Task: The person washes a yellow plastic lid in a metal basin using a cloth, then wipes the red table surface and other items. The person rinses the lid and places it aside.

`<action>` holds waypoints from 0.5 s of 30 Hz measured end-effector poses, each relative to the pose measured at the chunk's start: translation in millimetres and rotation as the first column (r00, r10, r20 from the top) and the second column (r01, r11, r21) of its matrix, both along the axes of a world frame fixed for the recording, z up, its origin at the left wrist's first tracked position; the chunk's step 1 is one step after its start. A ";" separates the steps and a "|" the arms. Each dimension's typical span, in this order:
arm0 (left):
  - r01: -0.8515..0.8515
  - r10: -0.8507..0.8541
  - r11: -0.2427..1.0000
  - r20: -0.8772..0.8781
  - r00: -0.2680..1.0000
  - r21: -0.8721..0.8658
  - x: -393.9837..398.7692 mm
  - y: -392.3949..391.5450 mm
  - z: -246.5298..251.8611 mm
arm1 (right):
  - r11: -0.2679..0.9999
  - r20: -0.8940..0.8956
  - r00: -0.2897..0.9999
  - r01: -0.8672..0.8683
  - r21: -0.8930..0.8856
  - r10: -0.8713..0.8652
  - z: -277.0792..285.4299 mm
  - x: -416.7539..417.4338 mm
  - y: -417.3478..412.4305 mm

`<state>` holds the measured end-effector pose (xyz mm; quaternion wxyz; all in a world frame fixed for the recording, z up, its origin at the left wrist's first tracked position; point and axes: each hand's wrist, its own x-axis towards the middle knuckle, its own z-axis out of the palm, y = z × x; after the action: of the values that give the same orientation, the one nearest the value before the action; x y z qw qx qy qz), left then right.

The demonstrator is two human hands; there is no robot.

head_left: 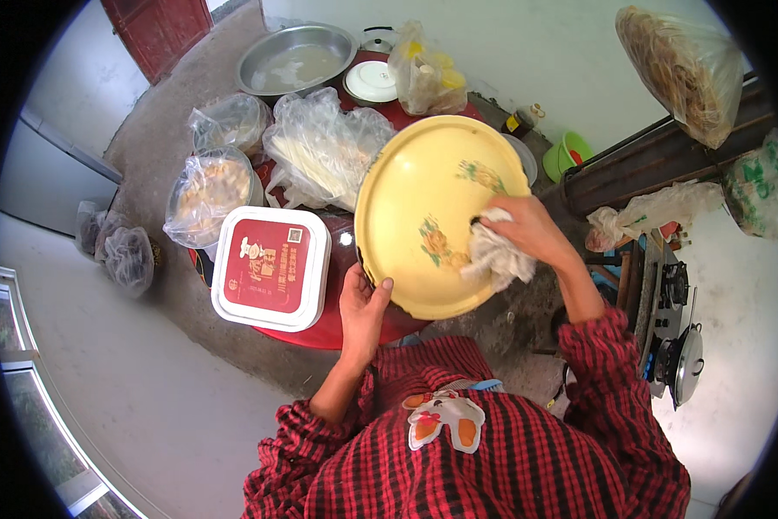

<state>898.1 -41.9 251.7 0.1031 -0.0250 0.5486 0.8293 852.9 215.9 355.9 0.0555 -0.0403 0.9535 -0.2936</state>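
Note:
A round yellow enamel tray with printed flowers and a chipped dark rim is tilted up in front of me. My left hand grips its lower left rim, thumb on the face and fingers behind. In my right hand is a bunched whitish cloth, pressed against the right side of the tray's face. To the left of the tray, a white plastic tub with a red printed lid rests at the edge of the red table.
Plastic-covered bowls, a bag of pale sticks and a large metal basin crowd the table. A dark bottle and green bucket stand beyond it. At right are a gas stove and a lidded pan.

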 end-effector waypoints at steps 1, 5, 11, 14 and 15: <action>0.040 -0.040 0.999 0.008 0.999 0.023 8.1 -3.9 10.9 | 1.000 0.017 1.000 -0.001 -0.030 0.002 9.1 16.3 -0.1; 0.130 -0.128 0.991 0.075 0.989 -0.030 37.2 3.0 46.1 | 0.997 0.048 0.999 0.011 -0.078 -0.007 18.9 89.7 11.1; 0.267 -0.256 0.962 0.156 0.954 -0.056 71.4 62.7 40.9 | 0.995 -0.022 0.995 0.099 0.015 -0.098 -7.9 180.6 45.3; 0.323 -0.310 0.939 0.120 0.943 -0.114 96.4 103.5 17.6 | 0.973 0.068 0.974 0.222 -0.068 -0.218 -24.5 228.9 79.7; 0.350 -0.339 0.927 0.100 0.936 -0.136 105.5 119.8 10.7 | 0.954 0.124 0.955 0.283 -0.101 -0.270 -31.0 249.1 94.2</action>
<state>1003.6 77.9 262.5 0.2653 0.0329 0.6017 0.7527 1102.0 310.0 325.0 0.0634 0.1068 0.9263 -0.3558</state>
